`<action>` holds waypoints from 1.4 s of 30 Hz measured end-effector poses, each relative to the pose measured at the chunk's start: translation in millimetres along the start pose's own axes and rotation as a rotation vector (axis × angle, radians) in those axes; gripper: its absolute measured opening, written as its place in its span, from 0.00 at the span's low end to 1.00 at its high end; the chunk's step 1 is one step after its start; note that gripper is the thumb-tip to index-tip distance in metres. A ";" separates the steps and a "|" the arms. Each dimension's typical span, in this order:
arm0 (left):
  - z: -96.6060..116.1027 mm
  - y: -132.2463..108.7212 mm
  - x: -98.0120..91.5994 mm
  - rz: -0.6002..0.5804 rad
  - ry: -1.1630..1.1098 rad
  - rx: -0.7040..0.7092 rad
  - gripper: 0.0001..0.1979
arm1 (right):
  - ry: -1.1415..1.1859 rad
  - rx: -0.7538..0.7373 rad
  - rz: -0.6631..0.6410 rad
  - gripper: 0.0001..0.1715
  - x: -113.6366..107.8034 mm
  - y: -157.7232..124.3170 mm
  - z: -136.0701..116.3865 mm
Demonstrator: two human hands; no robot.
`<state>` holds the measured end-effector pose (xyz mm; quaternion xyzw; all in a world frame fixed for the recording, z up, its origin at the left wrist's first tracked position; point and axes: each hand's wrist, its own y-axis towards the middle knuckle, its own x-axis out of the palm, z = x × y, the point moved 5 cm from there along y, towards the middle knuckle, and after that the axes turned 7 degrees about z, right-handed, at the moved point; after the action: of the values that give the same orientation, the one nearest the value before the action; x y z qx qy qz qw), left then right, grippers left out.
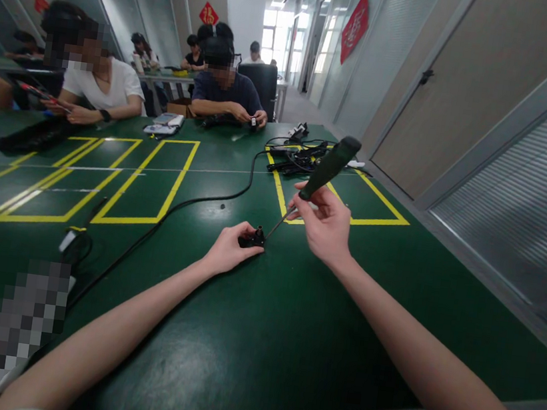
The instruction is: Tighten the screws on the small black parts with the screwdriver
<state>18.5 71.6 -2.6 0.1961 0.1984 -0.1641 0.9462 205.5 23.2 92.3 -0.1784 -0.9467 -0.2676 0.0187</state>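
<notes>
One small black component with a short upright cylinder (257, 238) sits on the glossy dark green tabletop (234, 348), where I have my left hand (229, 247) pinching it from the left, thumb on the near side, fingers curled along the far side. My right hand (327, 229) is raised to its right, fingers wrapped around the lower handle of a dark green-handled screwdriver with a thin metal shaft (331, 167). I see the shaft slant down leftward to the component; I cannot tell whether its tip touches.

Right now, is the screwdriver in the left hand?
No, the right hand holds the screwdriver, while the left hand holds a small black part.
</notes>
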 end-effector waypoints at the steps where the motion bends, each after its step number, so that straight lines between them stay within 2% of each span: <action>1: 0.2 -0.1 0.3 0.001 0.005 0.002 0.11 | -0.011 -0.008 -0.010 0.20 1.6 -1.0 2.5; 12: 3.3 -1.0 0.1 -0.003 0.001 0.006 0.11 | -0.091 -0.044 -0.116 0.17 11.1 -0.1 12.2; 19: 3.0 -1.1 -1.7 -0.006 0.026 -0.003 0.12 | -0.155 -0.046 -0.343 0.22 23.7 12.1 -3.1; 25: 4.1 -0.8 -1.9 0.003 0.017 -0.012 0.12 | -0.189 -0.057 -0.473 0.13 26.2 18.1 -11.9; 27: 4.9 -0.9 -1.7 0.000 0.018 -0.013 0.12 | -0.201 -0.066 -0.464 0.16 26.6 18.6 -12.7; 30: 6.0 -1.2 -1.9 -0.004 0.024 -0.016 0.11 | -0.213 -0.080 -0.400 0.28 27.1 19.8 -15.1; 31: 6.2 -1.2 -2.1 -0.005 0.026 -0.017 0.11 | -0.216 -0.082 -0.375 0.28 27.1 20.3 -16.4; 35: 6.2 -1.4 -2.2 -0.008 0.028 -0.014 0.11 | -0.216 -0.072 -0.318 0.21 27.7 21.1 -20.8; 40: 5.2 -1.6 -1.9 -0.009 0.022 -0.017 0.11 | -0.184 -0.035 -0.295 0.17 30.8 20.7 -19.7; 42: 4.7 -1.7 -1.9 -0.007 0.016 -0.017 0.12 | -0.188 -0.034 -0.272 0.19 32.6 21.3 -19.7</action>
<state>17.6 68.5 1.8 0.1885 0.2079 -0.1640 0.9457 181.2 40.6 124.1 -0.0735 -0.9550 -0.2658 -0.1095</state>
